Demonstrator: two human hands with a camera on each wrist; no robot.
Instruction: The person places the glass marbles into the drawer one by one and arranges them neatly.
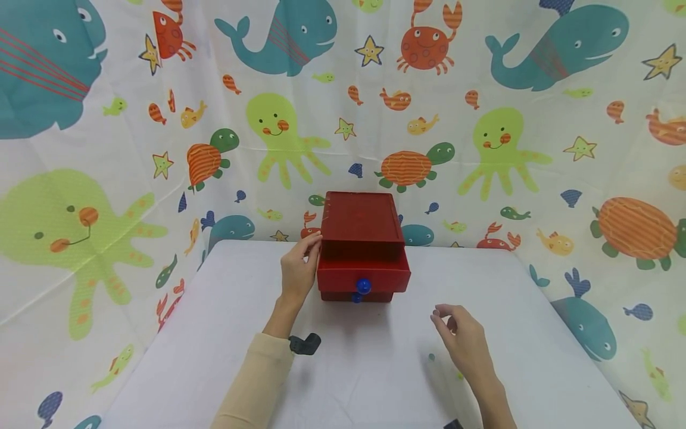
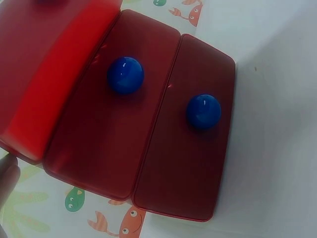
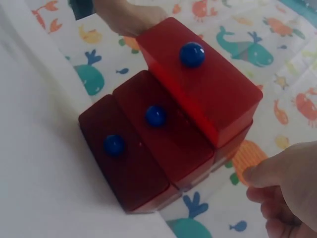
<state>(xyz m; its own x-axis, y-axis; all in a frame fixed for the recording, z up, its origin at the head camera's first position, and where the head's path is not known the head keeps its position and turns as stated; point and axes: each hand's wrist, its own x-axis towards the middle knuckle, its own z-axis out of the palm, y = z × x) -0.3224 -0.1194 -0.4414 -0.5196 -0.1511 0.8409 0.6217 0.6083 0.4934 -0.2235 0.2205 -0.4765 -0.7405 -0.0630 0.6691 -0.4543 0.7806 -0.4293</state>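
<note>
A red cabinet (image 1: 361,217) with three stacked drawers and blue knobs stands at the back of the table. Its top drawer (image 1: 337,280) is pulled out; the middle drawer (image 2: 111,134) and bottom drawer (image 3: 130,173) are closed. My left hand (image 1: 299,268) rests its fingertips against the cabinet's left side, also visible behind the drawer in the right wrist view. Only the edge of my left hand (image 2: 7,181) shows in the left wrist view. My right hand (image 1: 467,339) is held to the right in front of the cabinet, fingers loosely curled and holding nothing.
A white table (image 1: 214,322) spreads around the cabinet. Behind and beside it hangs a cloth (image 1: 343,77) printed with sea animals. A black device (image 1: 305,344) is strapped at my left wrist. Small green spots show near my right forearm.
</note>
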